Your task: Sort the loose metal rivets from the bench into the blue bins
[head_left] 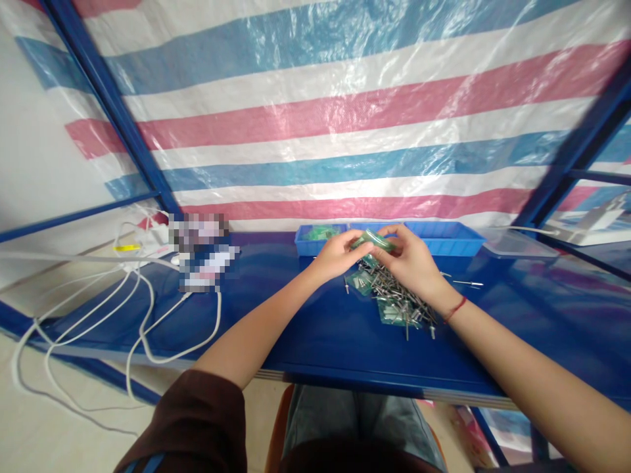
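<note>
Both hands pinch a small green-tinted plastic bag (373, 240) above the table. My left hand (340, 255) grips its left side with thumb and fingers. My right hand (408, 257), with a red string at the wrist, closes on its right side. What is inside the bag is hard to make out. Just below lies a heap of pop rivets (394, 289), metal pins with pale heads, partly hidden by my right hand. A filled green bag (361, 282) lies at the heap's left, and another filled bag (394, 313) at its near edge.
Behind my hands stands a blue divided bin (453, 240), with green bags in its left compartment. A clear plastic lid (525, 242) lies to its right. Stray rivets (468, 283) are on the blue table (315, 335). White cables (142, 328) cross the left side.
</note>
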Demonstrator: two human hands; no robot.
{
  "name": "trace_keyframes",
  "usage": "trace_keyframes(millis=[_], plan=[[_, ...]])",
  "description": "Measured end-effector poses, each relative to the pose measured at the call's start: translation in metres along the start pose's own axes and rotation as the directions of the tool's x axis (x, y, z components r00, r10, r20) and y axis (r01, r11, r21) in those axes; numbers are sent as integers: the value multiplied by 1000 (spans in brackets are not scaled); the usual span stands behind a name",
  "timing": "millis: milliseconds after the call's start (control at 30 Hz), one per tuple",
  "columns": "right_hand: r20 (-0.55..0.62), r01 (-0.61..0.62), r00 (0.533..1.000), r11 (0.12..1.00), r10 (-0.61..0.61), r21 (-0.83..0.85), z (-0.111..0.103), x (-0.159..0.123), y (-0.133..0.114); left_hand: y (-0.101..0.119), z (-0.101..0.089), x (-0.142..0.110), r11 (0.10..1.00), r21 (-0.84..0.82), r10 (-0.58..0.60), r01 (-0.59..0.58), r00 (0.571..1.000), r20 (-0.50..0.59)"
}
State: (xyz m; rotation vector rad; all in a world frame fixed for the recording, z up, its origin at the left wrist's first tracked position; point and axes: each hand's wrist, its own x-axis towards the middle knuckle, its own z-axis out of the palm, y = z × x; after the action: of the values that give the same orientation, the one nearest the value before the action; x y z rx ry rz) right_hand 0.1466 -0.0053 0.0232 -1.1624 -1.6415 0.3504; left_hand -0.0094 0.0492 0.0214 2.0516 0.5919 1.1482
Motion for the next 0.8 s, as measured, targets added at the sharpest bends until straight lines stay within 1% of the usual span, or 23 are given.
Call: trace_keyframes(millis=[33,100,167,200,233,267,333,367,400,433,467,500,533,600,633,700,733,767,800], plan=[[7,-30,1000,997,29,73,0,1,0,-1,0,1,1000,-13,-1,1,1000,-13],[3,-80,997,971,81,225,0,1,-4,-1,0,3,1000,-5,-7,7,997,-77],[-5,-152,986,917,165,369,0,2,-8,2,-3,4,999,41,-2,8,989,-150],[12,-208,974,883,224,421,-1,3,-10,5,-4,4,997,71,8,4,985,-174],[54,-280,956,845,288,455,-2,4,-12,9,-5,3,995,102,23,-4,982,-186],[126,-363,930,805,346,470,-3,4,-13,12,-6,2,992,129,42,-19,982,-183],[312,-519,854,722,416,457,-6,5,-14,18,-7,0,985,155,94,-70,985,-148],[387,-570,819,687,425,452,-7,5,-14,19,-7,-1,982,156,123,-103,985,-123],[430,-598,797,656,424,461,-9,5,-13,20,-7,-1,978,155,155,-139,983,-96],[435,-602,795,633,422,486,-10,5,-13,20,-7,-2,972,160,187,-174,980,-69],[406,-585,810,622,422,521,-11,6,-12,19,-6,-2,963,176,215,-204,975,-48],[348,-547,837,626,423,556,-12,6,-11,18,-6,-2,954,202,233,-221,972,-37],[271,-494,867,649,418,579,-13,7,-10,16,-5,-2,948,230,237,-222,971,-39],[99,-359,924,746,370,560,-15,9,-6,14,-4,-1,955,251,185,-159,979,-84],[15,-282,946,804,323,524,-16,10,-4,13,-3,0,969,230,123,-92,985,-124],[-120,-129,973,897,196,422,-17,11,-2,11,-3,3,988,119,-71,95,978,-195],[-162,-54,979,929,121,365,-17,10,-2,11,-3,4,978,44,-190,203,962,-196],[-179,16,983,952,40,304,-17,10,-2,11,-3,5,952,-33,-305,304,938,-163],[-175,85,984,967,-43,240,-17,8,-3,11,-4,6,916,-104,-398,389,912,-101]])
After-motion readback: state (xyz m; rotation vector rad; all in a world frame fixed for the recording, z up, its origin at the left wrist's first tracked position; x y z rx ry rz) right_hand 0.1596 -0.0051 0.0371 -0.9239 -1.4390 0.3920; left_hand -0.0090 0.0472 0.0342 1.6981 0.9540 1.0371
